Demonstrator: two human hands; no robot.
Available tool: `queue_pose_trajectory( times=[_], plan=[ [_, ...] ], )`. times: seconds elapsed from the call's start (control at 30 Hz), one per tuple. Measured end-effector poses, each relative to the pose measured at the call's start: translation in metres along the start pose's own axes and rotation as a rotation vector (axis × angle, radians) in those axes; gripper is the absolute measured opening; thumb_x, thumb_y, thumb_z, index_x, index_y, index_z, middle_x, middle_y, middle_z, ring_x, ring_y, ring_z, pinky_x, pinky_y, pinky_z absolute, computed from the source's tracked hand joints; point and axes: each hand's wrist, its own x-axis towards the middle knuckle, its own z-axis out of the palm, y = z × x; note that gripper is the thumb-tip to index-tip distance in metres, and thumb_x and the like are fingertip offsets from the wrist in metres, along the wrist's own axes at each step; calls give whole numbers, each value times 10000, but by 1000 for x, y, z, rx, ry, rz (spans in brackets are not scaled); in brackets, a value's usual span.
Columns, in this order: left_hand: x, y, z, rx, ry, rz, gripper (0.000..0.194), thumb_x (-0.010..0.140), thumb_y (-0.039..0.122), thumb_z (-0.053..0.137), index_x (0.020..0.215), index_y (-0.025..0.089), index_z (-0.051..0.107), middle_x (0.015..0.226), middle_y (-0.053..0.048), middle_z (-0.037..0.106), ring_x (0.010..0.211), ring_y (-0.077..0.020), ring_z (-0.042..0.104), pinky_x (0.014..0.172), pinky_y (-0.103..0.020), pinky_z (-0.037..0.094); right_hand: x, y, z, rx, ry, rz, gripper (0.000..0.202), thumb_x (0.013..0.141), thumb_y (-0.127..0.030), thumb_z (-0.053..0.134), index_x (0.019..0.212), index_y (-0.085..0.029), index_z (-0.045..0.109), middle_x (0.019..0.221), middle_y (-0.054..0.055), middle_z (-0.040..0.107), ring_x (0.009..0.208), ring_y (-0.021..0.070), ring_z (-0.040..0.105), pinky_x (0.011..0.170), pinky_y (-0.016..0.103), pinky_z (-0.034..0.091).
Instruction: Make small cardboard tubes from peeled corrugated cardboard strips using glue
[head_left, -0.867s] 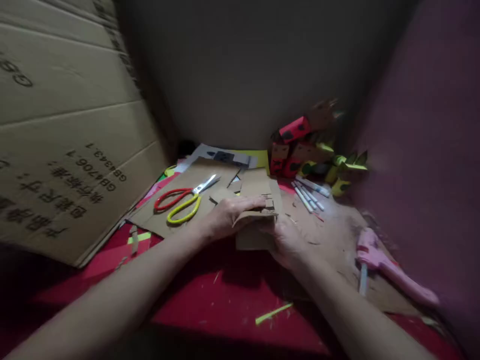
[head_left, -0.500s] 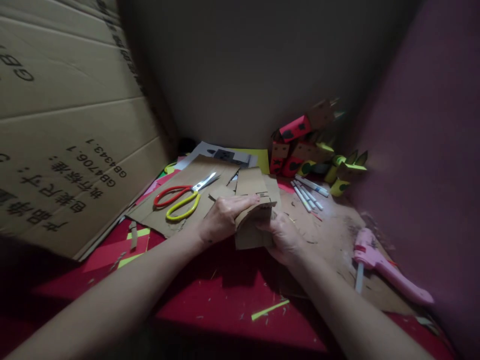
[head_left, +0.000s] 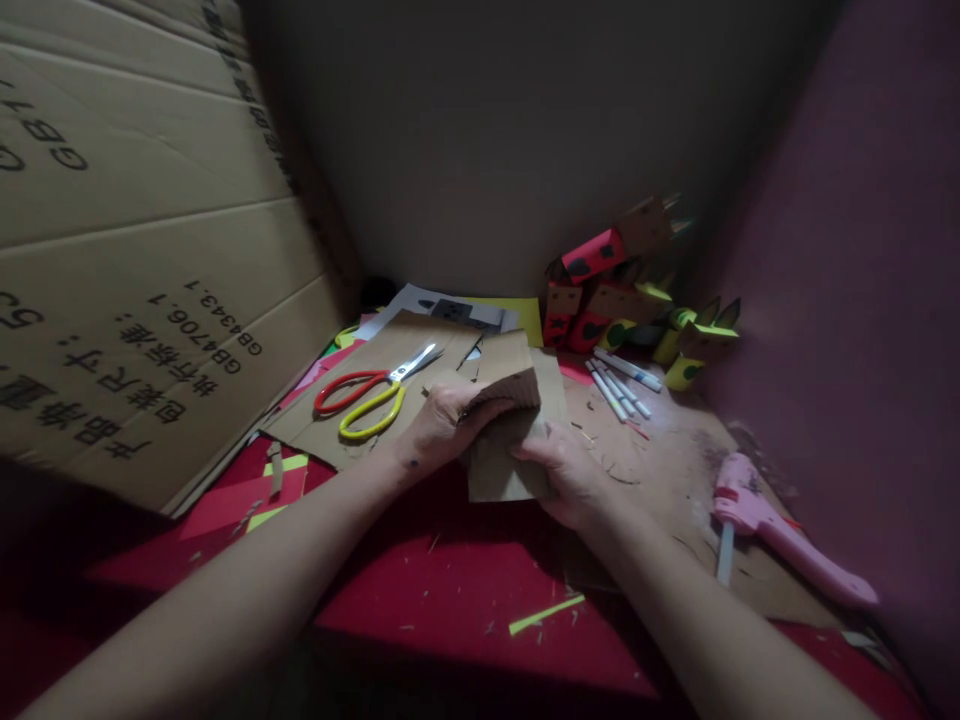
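Observation:
Both hands hold cardboard in the middle of the head view. My left hand [head_left: 451, 418] is closed round the left side of a bent cardboard piece [head_left: 504, 378], whose top flap curls over. My right hand [head_left: 564, 462] pinches the right edge of the lower cardboard part [head_left: 501, 468], which hangs over the red cloth. Whether the two parts are one folded piece, I cannot tell. Left of my hands, scissors [head_left: 376, 400] with one red and one yellow handle lie partly open on a flat cardboard sheet [head_left: 300, 425].
A big printed carton [head_left: 165, 250] stands at the left. White markers [head_left: 619, 388] and red and yellow cardboard figures [head_left: 592, 258] are at the back right. A pink glue gun [head_left: 780, 540] lies at the right. Paper scraps, including a yellow strip [head_left: 546, 614], litter the red cloth [head_left: 420, 600].
My left hand has turned and its thumb now lies along the cardboard's near edge. The upper flap has tilted up and bent. My right hand has barely moved.

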Motion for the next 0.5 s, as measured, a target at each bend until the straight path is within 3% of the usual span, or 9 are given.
queue_pose_trajectory(
  times=[0.1,0.27,0.37,0.5],
  plan=[
    [0,4,0,7,-78,8,235,855,305,518,841,152,695,737,-9,676,655,-130,595,645,-234,463,7,-2,-4,60,37,10,201,540,-98,588,732,-156,600,551,-2,631,537,179,616,597,327,524],
    [8,4,-13,-72,-252,-29,295,794,284,591,1070,182,619,1007,-46,670,946,-191,596,832,-301,457,21,-2,-13,97,92,-52,191,565,-103,560,743,-162,598,562,11,635,623,222,639,661,393,535],
    [13,3,-26,-170,-330,-198,366,757,308,616,1102,193,570,1100,-61,612,976,-208,584,824,-344,476,23,-2,-18,109,113,-93,210,579,-116,546,768,-177,613,584,10,649,663,231,643,679,412,537],
    [11,7,-33,-351,-285,-490,413,721,394,641,1047,171,518,925,-52,588,781,-187,602,632,-326,511,21,-3,-21,110,142,-139,239,589,-136,545,798,-209,634,626,2,674,727,238,646,712,422,539]
  ],
)
